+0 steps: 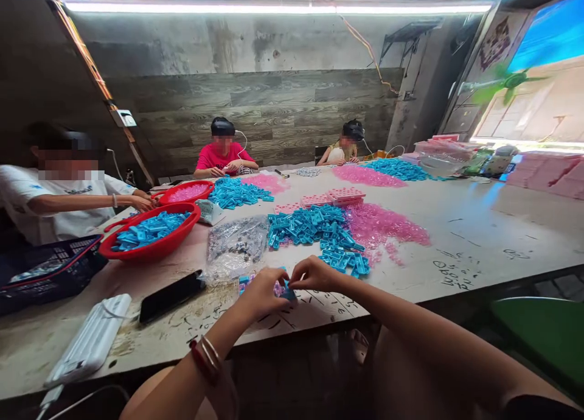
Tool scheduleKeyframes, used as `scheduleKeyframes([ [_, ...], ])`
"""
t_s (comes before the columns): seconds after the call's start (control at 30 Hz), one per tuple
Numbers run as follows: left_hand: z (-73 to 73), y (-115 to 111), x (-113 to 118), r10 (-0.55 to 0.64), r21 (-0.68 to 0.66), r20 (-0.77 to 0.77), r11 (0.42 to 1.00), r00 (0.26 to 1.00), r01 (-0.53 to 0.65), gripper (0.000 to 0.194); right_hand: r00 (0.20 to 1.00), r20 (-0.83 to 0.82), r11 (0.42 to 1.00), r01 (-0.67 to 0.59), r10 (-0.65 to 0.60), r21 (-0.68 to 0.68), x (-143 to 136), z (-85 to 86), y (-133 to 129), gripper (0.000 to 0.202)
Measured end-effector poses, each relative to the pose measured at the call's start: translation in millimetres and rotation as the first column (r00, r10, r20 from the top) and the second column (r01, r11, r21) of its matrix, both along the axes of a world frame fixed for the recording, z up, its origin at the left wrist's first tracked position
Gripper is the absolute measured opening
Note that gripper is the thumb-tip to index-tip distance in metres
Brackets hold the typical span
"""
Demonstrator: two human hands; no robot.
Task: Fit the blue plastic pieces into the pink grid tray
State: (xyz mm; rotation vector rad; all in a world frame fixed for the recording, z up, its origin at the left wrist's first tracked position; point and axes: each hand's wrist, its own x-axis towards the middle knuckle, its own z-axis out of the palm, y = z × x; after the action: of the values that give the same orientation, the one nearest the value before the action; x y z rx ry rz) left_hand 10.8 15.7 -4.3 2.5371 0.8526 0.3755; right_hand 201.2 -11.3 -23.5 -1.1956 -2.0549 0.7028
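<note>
My left hand [263,293] is closed around a small blue plastic piece [288,294] above the table's near edge. The fingertips of my right hand [314,274] are pinched together at the top of that piece; whether they hold a tiny part is hidden. Under my left hand a group of blue and pink pieces [243,282] shows, partly covered. Just beyond my hands lies a heap of blue plastic pieces [310,226], with a spread of pink translucent pieces [387,225] to its right. A clear bag of small grey parts [237,243] rests to the left.
A black phone [171,298] and a white power bank [91,338] lie at left on the table [479,225]. Beyond are a red basin [150,252] of blue pieces and pink trays [344,195]. Several people [225,158] work around the table. A green stool [542,335] stands right.
</note>
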Motion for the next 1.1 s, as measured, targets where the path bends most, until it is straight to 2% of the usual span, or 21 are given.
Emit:
scheduleKeyframes([
  [0.1,-4.3,4.5,-5.2,0.046,0.163,-0.097,0.986,0.994,-0.029,0.081,0.972,-0.097,0.961,0.194,-0.216,-0.195,4.7,-2.9,6.5,0.038],
  [0.17,-8.7,8.6,-7.6,0.079,0.173,-0.189,0.984,0.979,-0.046,0.093,0.96,-0.102,0.912,0.21,-0.261,-0.353,5.2,-7.5,9.1,0.042],
  [0.23,-11.8,12.0,-8.7,0.079,0.157,-0.22,0.987,0.972,-0.045,0.096,0.964,-0.093,0.866,0.179,-0.25,-0.466,3.6,-10.6,8.8,0.043],
  [0.3,-11.9,13.2,-8.2,0.074,0.152,-0.183,0.987,0.98,-0.046,0.097,0.965,-0.112,0.836,0.144,-0.237,-0.529,0.7,-8.8,5.4,0.043],
  [0.4,-6.4,9.9,-5.6,0.092,0.183,-0.043,0.98,0.995,-0.082,0.092,0.962,-0.192,0.778,0.033,-0.196,-0.628,-5.1,3.5,-4.6,0.044],
  [0.5,0.0,2.3,-2.0,0.094,0.25,0.097,0.961,0.991,-0.116,0.088,0.942,-0.307,0.68,-0.139,-0.133,-0.72,-10.8,16.1,-14.8,0.043],
  [0.57,1.0,-2.0,0.2,0.088,0.282,0.131,0.952,0.987,-0.123,0.089,0.923,-0.36,0.656,-0.188,-0.136,-0.731,-13.7,18.9,-18.6,0.04],
  [0.73,-5.9,0.5,-2.6,0.102,0.251,0.085,0.961,0.991,-0.12,0.097,0.89,-0.399,0.679,-0.154,-0.219,-0.718,-15.2,17.2,-20.9,0.029],
  [0.8,-5.3,7.4,-8.2,0.131,0.249,0.089,0.957,0.987,-0.15,0.104,0.88,-0.416,0.713,-0.139,-0.229,-0.687,-14.4,21.0,-22.9,0.027],
  [0.87,0.0,15.4,-14.7,0.159,0.276,0.176,0.939,0.971,-0.204,0.108,0.849,-0.47,0.774,-0.125,-0.24,-0.621,-14.6,27.8,-27.1,0.027],
  [0.93,9.0,21.2,-20.6,0.16,0.288,0.364,0.918,0.918,-0.274,0.105,0.794,-0.552,0.842,-0.099,-0.254,-0.53,-17.3,35.4,-33.5,0.03],
  [1.0,18.6,22.0,-24.5,0.124,0.187,0.582,0.941,0.804,-0.281,0.099,0.735,-0.63,0.893,-0.076,-0.251,-0.444,-22.7,41.4,-41.5,0.032],
  [1.07,26.3,16.9,-26.1,0.118,-0.023,0.705,0.989,0.699,-0.144,0.089,0.687,-0.688,0.922,-0.066,-0.234,-0.38,-29.3,44.4,-49.3,0.034],
  [1.1,28.9,12.9,-26.3,0.133,-0.135,0.724,0.99,0.677,-0.05,0.082,0.667,-0.712,0.929,-0.081,-0.219,-0.361,-32.3,45.0,-52.6,0.037],
])
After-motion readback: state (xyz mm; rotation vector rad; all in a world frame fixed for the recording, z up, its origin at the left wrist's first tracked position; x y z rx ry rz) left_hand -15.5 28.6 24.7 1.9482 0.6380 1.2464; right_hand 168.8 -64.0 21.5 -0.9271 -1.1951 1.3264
